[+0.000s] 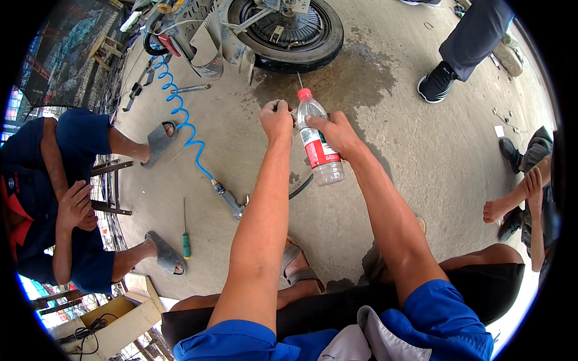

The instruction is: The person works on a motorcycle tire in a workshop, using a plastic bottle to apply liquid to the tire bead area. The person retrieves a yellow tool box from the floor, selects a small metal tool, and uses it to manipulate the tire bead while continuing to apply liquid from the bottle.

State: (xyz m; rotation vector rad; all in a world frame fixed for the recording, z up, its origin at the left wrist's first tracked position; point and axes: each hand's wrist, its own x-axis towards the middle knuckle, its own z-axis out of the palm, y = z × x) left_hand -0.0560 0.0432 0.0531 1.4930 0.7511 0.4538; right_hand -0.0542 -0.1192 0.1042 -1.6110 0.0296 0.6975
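Note:
My right hand (pixel 330 133) grips a clear plastic bottle (pixel 323 165) with a red cap and a red label, held upright with a thin spout sticking out of the cap toward the wheel. My left hand (pixel 277 120) is just left of the bottle, fingers curled, on something I cannot make out. Beyond them is a black tyre (pixel 298 59) on a spoked-looking hub, over a dark wet patch. An air gun (pixel 229 200) on a coiled blue hose (pixel 180 111) lies left of my left forearm, with a black hose (pixel 300 186) behind the bottle.
A green-handled screwdriver (pixel 186 245) and a metal bar (pixel 191 89) lie on the concrete. A seated person (pixel 45 198) in dark shorts is at the left. A person's shoe (pixel 435 83) is at the upper right, another person (pixel 527 192) at the right. A box with cables (pixel 126 307) is lower left.

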